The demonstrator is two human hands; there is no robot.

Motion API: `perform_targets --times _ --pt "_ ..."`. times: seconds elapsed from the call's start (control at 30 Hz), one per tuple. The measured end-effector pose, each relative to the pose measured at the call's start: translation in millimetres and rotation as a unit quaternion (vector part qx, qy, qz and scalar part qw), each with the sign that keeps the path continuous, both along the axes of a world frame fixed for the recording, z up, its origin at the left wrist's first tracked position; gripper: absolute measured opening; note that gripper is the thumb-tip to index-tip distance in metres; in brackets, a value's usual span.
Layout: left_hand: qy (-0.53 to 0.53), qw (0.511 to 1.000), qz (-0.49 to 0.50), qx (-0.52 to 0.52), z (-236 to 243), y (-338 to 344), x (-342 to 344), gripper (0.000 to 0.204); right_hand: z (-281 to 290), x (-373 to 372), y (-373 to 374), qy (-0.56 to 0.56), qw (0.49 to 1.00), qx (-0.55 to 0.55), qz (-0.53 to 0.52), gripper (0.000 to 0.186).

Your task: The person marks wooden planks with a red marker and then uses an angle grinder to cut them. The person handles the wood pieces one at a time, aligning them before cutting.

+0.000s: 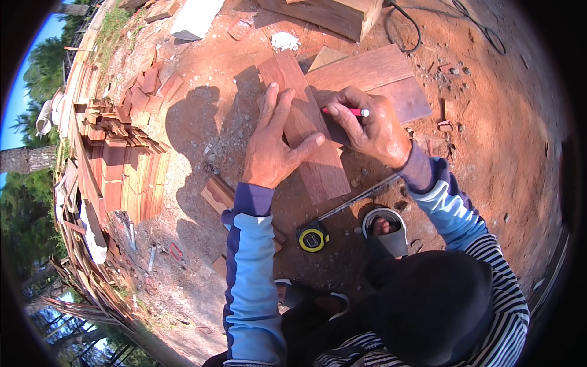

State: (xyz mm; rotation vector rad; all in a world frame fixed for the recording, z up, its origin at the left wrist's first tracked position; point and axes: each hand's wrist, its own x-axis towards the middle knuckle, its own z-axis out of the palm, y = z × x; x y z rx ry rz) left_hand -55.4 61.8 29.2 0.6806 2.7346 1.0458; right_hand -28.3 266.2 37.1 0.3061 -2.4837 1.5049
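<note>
My left hand (pixel 269 147) lies with spread fingers on a narrow reddish-brown plank (pixel 321 174). This plank crosses at an angle over wider boards (pixel 373 70) on the dirt. My right hand (pixel 376 128) is closed around a red pen (pixel 353 112) with a white end, held beside the plank's right edge. The pen's tip is near that edge; whether it touches wood I cannot tell. Below the boards sits a yellow and black tape measure (pixel 312 239), its blade (pixel 358 199) drawn out toward the upper right, partly behind my right forearm.
Stacked cut boards (pixel 122 189) stand at the left, with loose offcuts (pixel 143 95) behind them. A thick timber (pixel 324 18) lies at the far side, near a black cable (pixel 419 40). My sandalled foot (pixel 388 232) is close to the tape blade. Short wood blocks (pixel 219 194) lie left of the plank.
</note>
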Motion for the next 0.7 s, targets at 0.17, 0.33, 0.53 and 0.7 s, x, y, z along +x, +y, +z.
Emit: perform_targets --times 0.17,0.33,0.53,0.7 --pt "0.001 1.0 -0.002 0.004 1.5 0.0 0.1 0.085 7.8 -0.5 2.2 0.001 0.997 0.055 0.047 0.02" --pt "0.002 1.0 0.001 -0.002 2.5 1.5 0.5 0.084 11.4 7.0 5.2 -0.028 0.993 0.08 0.079 0.024" --pt "0.004 1.0 0.0 -0.008 1.8 1.4 0.2 0.084 37.6 34.6 10.5 -0.061 0.988 0.081 0.118 0.015" --pt "-0.005 1.0 0.006 -0.014 4.0 0.5 1.1 0.085 27.1 36.1 16.6 -0.085 0.995 -0.014 0.056 0.016"
